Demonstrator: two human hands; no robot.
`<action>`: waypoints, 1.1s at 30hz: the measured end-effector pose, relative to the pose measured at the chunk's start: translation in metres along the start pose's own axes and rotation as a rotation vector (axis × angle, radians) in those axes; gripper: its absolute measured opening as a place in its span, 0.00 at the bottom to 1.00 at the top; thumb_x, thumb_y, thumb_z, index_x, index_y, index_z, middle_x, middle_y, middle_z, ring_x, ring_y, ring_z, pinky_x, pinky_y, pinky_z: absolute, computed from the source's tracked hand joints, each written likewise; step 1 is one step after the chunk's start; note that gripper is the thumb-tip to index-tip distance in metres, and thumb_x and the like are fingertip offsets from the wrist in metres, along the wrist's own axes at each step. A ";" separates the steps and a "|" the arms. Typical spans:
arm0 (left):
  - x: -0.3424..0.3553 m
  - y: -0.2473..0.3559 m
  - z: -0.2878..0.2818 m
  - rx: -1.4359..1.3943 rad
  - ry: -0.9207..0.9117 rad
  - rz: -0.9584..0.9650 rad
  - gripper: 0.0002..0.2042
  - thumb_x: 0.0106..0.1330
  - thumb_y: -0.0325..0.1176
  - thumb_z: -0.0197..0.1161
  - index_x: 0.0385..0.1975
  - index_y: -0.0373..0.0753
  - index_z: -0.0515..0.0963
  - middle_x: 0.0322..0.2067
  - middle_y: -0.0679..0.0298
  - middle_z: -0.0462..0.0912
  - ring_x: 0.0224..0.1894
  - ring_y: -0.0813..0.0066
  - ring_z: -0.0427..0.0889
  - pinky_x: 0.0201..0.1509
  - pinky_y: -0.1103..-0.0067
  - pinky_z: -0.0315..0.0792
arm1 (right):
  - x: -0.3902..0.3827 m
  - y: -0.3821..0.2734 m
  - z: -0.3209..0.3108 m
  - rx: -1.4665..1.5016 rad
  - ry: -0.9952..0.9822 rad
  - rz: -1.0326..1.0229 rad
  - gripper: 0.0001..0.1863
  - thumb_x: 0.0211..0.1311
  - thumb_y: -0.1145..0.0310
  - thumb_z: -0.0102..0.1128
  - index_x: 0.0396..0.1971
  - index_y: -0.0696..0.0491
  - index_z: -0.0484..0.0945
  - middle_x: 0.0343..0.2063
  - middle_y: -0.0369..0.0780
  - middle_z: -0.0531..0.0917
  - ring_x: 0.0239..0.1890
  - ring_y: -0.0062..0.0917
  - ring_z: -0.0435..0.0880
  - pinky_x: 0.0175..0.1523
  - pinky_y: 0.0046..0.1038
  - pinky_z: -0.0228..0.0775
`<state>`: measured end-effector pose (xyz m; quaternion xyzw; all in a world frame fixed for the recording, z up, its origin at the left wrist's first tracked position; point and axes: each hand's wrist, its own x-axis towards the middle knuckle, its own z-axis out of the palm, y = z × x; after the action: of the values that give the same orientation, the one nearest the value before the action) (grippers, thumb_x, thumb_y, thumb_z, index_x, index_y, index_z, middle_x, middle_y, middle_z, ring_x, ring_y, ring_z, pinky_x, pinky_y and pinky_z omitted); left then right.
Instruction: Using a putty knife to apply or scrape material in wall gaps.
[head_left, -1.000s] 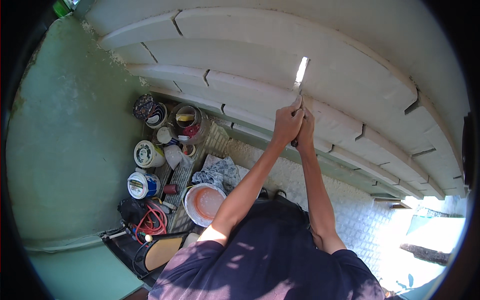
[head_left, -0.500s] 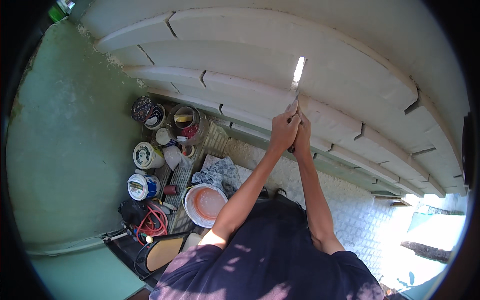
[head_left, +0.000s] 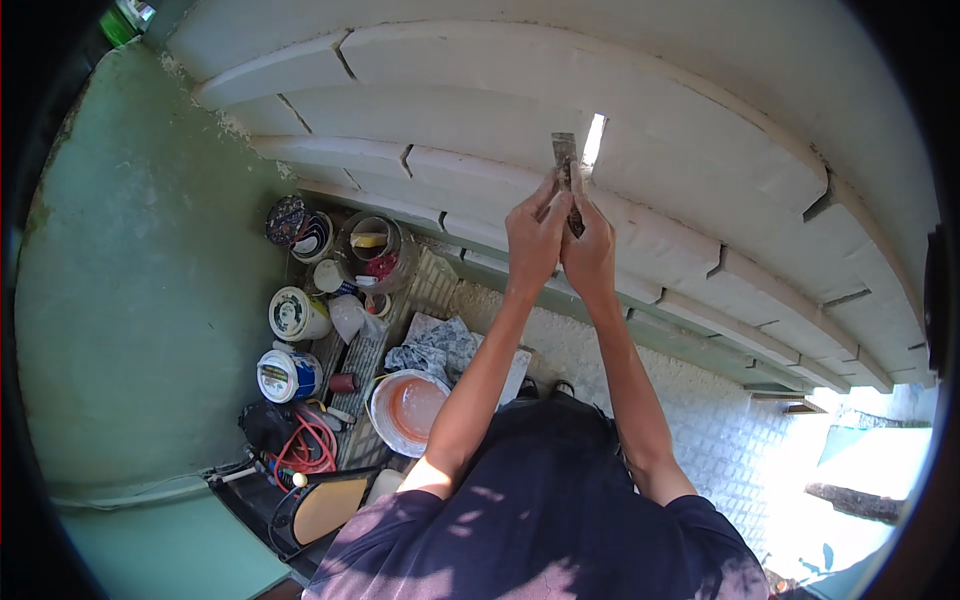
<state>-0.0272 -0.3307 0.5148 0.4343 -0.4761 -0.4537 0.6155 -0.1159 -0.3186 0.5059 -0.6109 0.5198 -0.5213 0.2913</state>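
A putty knife [head_left: 564,150] with a flat, stained metal blade points up and away from me, its face turned toward me. My right hand [head_left: 593,250] is closed around its dark handle. From the other side, the fingers of my left hand [head_left: 534,240] pinch the tool near the base of the blade. Just right of the blade, a narrow bright slot [head_left: 595,142] cuts through the pale stepped wall [head_left: 480,115]. The blade seems apart from the slot. Whitish dust or filler marks my fingers.
Low on the left, a slatted bench [head_left: 362,365] carries several tubs, a clear bucket [head_left: 400,260] and red hose [head_left: 312,445]. A white bucket with pinkish contents [head_left: 408,410] stands beside a stained rag [head_left: 445,345]. A green wall [head_left: 150,280] closes off the left. Paving [head_left: 700,440] lies below.
Both hands have drawn back and left from the slot with the putty knife. Its blade, seen edge-on at the slot's lower end before, now shows its flat face.
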 end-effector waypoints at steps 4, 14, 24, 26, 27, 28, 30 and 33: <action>0.016 -0.005 -0.005 0.132 0.012 -0.001 0.13 0.70 0.30 0.61 0.45 0.24 0.81 0.30 0.66 0.84 0.28 0.85 0.75 0.35 0.85 0.72 | 0.001 -0.010 -0.021 -0.171 -0.012 -0.210 0.37 0.55 0.80 0.63 0.68 0.51 0.68 0.34 0.47 0.84 0.31 0.34 0.81 0.40 0.30 0.74; 0.014 -0.013 0.044 0.033 0.106 0.130 0.21 0.70 0.33 0.62 0.57 0.24 0.72 0.48 0.45 0.82 0.49 0.60 0.83 0.53 0.71 0.77 | 0.021 0.008 -0.095 -0.280 -0.055 -0.329 0.32 0.61 0.75 0.65 0.67 0.52 0.69 0.44 0.50 0.85 0.40 0.27 0.84 0.49 0.29 0.75; 0.020 -0.005 0.084 0.359 -0.105 0.397 0.39 0.75 0.44 0.50 0.71 0.21 0.42 0.73 0.35 0.39 0.77 0.40 0.39 0.78 0.63 0.44 | 0.048 0.006 -0.111 -0.343 -0.068 -0.387 0.23 0.57 0.80 0.59 0.54 0.54 0.80 0.26 0.49 0.80 0.25 0.40 0.79 0.35 0.38 0.71; 0.021 -0.007 0.088 0.347 -0.096 0.382 0.39 0.75 0.44 0.50 0.71 0.21 0.42 0.73 0.34 0.38 0.77 0.40 0.38 0.78 0.63 0.43 | 0.048 0.007 -0.112 -0.392 -0.059 -0.373 0.17 0.57 0.79 0.59 0.47 0.58 0.82 0.24 0.48 0.79 0.24 0.41 0.78 0.33 0.39 0.69; 0.020 -0.006 0.091 0.328 -0.105 0.364 0.39 0.75 0.45 0.50 0.71 0.20 0.41 0.73 0.34 0.37 0.77 0.40 0.37 0.78 0.62 0.43 | 0.046 0.003 -0.113 -0.390 -0.067 -0.371 0.17 0.57 0.79 0.59 0.47 0.58 0.82 0.24 0.48 0.79 0.24 0.41 0.78 0.33 0.39 0.69; 0.022 -0.005 0.092 0.333 -0.090 0.362 0.39 0.75 0.45 0.50 0.71 0.20 0.41 0.73 0.34 0.37 0.77 0.40 0.37 0.78 0.62 0.43 | 0.047 -0.005 -0.113 -0.380 -0.074 -0.349 0.16 0.57 0.79 0.59 0.46 0.58 0.82 0.23 0.48 0.79 0.24 0.41 0.78 0.33 0.39 0.69; 0.023 -0.003 0.094 0.335 -0.054 0.363 0.39 0.74 0.44 0.50 0.71 0.19 0.41 0.73 0.33 0.36 0.77 0.41 0.36 0.78 0.63 0.41 | 0.051 -0.009 -0.117 -0.364 -0.095 -0.327 0.15 0.57 0.79 0.58 0.45 0.59 0.82 0.23 0.48 0.79 0.24 0.42 0.78 0.33 0.39 0.70; 0.024 -0.002 0.105 0.310 0.012 0.379 0.39 0.74 0.44 0.50 0.71 0.19 0.41 0.73 0.33 0.36 0.77 0.41 0.36 0.79 0.63 0.39 | 0.057 -0.008 -0.125 -0.375 -0.162 -0.362 0.11 0.58 0.78 0.59 0.41 0.64 0.81 0.29 0.51 0.83 0.29 0.43 0.82 0.37 0.36 0.73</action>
<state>-0.1274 -0.3648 0.5351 0.4293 -0.6094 -0.2490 0.6183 -0.2353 -0.3462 0.5680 -0.7770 0.4644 -0.4090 0.1157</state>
